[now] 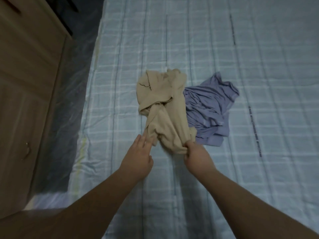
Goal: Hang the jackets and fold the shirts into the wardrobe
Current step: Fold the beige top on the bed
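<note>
Beige shirt (pixel 164 107) gripped by right hand (pixel 196 156); one purple shirt (pixel 210 109) beside.

no text can be read anywhere. dark printed lettering is seen running in a line along the checked bed cover (pixel 224 40), to the right of the purple shirt (pixel 210 107), but it is too blurred to be made out. no label or brand is legible on the beige shirt (pixel 165 100).

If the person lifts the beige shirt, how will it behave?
Probably floppy: the beige shirt lies crumpled where the right hand grips it. It looks light and thin. It may drag the purple shirt, which it overlaps.
</note>
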### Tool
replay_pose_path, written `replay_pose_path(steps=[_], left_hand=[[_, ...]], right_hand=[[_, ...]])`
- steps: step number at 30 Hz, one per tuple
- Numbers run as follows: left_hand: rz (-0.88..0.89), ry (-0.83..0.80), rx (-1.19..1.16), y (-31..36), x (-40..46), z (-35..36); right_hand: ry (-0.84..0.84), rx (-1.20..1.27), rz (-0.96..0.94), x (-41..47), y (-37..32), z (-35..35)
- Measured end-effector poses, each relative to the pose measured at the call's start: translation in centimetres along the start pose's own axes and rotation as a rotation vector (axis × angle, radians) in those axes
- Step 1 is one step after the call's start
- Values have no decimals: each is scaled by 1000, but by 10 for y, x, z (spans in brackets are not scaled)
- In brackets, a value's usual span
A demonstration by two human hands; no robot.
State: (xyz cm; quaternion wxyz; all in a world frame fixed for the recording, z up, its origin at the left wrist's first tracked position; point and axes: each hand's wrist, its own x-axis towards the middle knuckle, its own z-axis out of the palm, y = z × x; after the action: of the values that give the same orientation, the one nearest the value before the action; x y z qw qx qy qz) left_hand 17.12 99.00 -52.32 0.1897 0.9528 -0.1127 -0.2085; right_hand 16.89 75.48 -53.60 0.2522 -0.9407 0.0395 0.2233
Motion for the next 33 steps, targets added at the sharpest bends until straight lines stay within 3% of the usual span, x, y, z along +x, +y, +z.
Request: replay_pose_path(steps=[5,9,17,21,24,33], left_hand=[[-6,-56,-117,19,-44,16],[-32,-181,-73,31,-78,26],[308,-400,-123,90,-117,36],[276,-359,-261,125,-134,18],[254,-163,-246,147,-138,-3],[15,143,-268,184,-149,-77]], right_hand=[[-98,107,118,-84,5,-9],[-139,100,199,-150,14,-6],[-145,272,263,-218,7,-29],[-63,374,248,-224,-16,-57],[-39,404,183,-230,-29,-83],[242,177,44,-262,16,-191]])
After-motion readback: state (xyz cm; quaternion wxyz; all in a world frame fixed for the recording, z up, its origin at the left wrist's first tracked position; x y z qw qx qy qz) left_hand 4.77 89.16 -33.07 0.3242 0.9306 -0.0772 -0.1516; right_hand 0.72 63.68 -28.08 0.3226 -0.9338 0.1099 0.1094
